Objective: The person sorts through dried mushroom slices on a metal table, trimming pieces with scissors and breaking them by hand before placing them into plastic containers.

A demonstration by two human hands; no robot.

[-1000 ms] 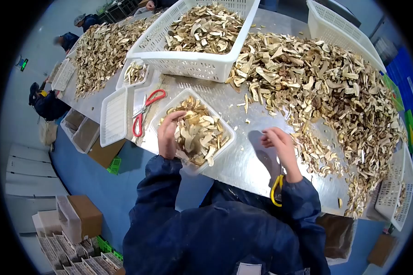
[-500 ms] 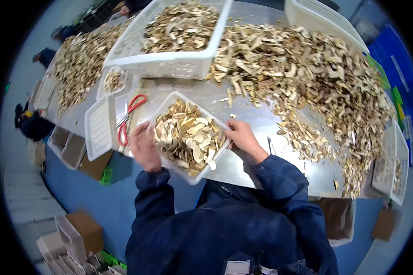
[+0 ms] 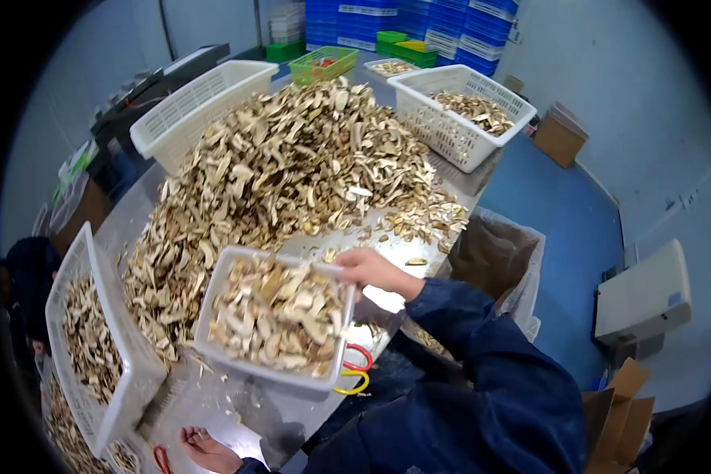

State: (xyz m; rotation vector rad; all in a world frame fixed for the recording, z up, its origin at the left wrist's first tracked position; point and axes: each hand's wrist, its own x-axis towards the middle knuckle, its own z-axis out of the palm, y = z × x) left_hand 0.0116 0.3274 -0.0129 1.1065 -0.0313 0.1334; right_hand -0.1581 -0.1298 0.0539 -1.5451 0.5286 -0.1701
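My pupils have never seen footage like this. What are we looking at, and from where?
There is no robot here, just a person working bare-handed. One camera, worn on the head, looks forward and down. On the metal table lies a heap of mushroom slices, with large white perforated baskets beside it. The right hand grips the edge of a smaller white tub filled with more slices. The left hand, near the bottom edge, is loosely open and holds nothing visible. Beside the tub appear a red looped handle and a yellow looped handle, probably scissors.
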